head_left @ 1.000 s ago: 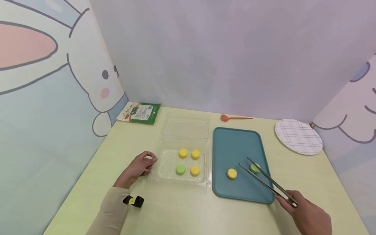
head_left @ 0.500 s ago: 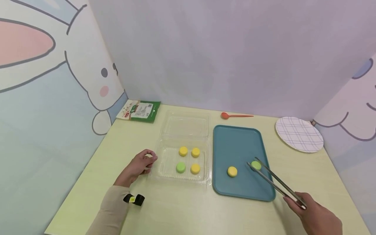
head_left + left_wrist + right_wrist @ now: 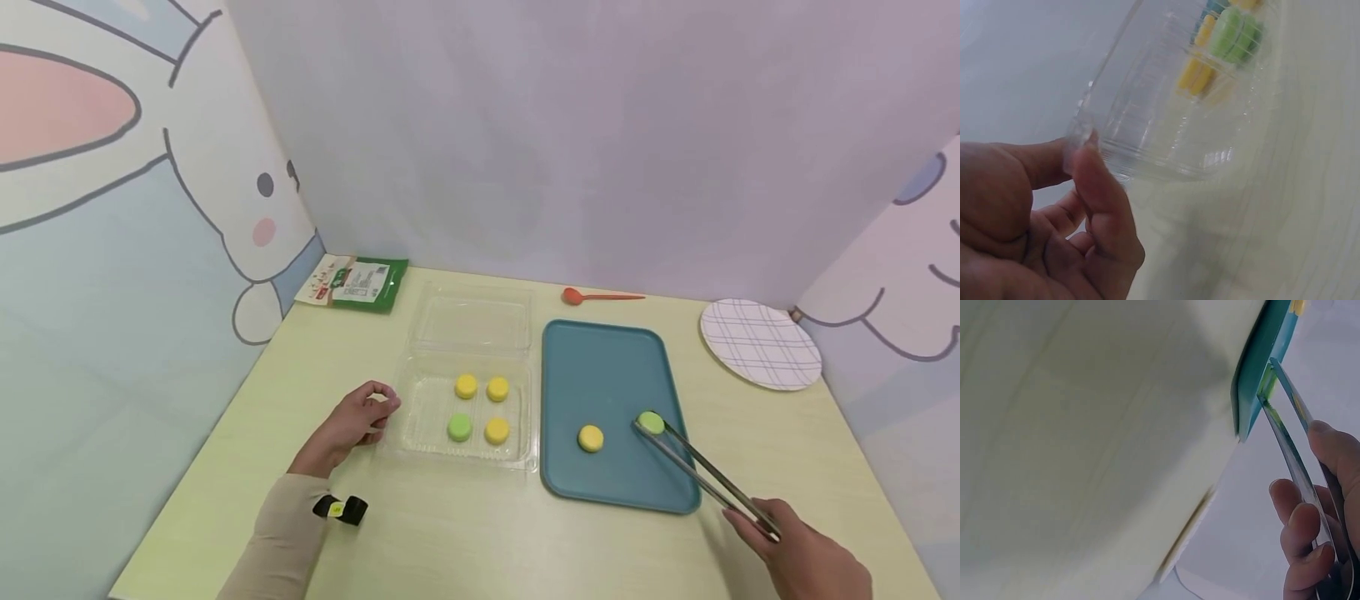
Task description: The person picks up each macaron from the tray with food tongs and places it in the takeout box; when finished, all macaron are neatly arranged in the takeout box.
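My right hand [image 3: 813,554] grips metal tongs [image 3: 1293,449], whose tips stand on either side of a green macaron [image 3: 651,422] on the blue tray [image 3: 600,367]. A yellow macaron [image 3: 590,438] lies on the same tray, left of the tips. At the left, thumb and finger of my left hand [image 3: 351,427] pinch the rim of a clear plastic box [image 3: 1129,112], as the left wrist view shows. Inside that box are three yellow macarons [image 3: 497,431] and one green macaron [image 3: 460,427]. Its hinged lid [image 3: 472,321] lies folded back.
A green and white packet [image 3: 352,283] lies at the back left. Behind the tray is a red spoon [image 3: 573,297], and a checked plate [image 3: 761,344] sits at the back right. Walls [image 3: 525,150] close in the table's back and sides.
The tongs have shifted right, and their tips have closed in from beside the green macaron to both its sides. My left hand keeps its place at the box.
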`<state>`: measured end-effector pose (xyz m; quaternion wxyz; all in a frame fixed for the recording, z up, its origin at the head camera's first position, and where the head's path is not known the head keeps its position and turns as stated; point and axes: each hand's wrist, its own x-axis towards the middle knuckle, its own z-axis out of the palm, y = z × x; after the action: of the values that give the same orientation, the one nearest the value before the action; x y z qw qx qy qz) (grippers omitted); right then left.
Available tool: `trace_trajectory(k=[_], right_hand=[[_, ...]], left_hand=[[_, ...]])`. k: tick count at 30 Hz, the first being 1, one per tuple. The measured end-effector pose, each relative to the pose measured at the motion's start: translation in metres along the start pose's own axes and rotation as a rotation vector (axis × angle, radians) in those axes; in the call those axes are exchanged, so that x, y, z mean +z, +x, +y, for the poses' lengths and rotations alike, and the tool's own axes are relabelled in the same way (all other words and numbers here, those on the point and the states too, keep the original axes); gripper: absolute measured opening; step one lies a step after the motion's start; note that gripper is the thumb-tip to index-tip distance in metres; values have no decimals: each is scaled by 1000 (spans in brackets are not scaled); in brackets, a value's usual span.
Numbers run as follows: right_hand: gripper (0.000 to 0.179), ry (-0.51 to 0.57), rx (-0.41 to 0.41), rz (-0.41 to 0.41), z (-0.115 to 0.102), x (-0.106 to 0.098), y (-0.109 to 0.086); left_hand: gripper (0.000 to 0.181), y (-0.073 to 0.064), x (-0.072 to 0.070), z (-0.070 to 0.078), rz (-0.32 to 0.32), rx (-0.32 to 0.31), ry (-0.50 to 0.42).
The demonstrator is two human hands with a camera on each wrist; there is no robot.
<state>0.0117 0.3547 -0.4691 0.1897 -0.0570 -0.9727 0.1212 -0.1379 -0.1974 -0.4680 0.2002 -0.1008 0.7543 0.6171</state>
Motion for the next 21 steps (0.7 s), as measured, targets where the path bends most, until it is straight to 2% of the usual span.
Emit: trace_trajectory(k=[10,16,21], right_hand=[[50,-12,-36,29,0,4,2],[79,-1,-136,150,-2,6,8],[82,-16,-194,238,-4,7,17]], left_hand=[[23,-1,0,1,7,5,0],[22,0,0,-1,4,6,-3],[21,0,0,-2,1,12,-3]])
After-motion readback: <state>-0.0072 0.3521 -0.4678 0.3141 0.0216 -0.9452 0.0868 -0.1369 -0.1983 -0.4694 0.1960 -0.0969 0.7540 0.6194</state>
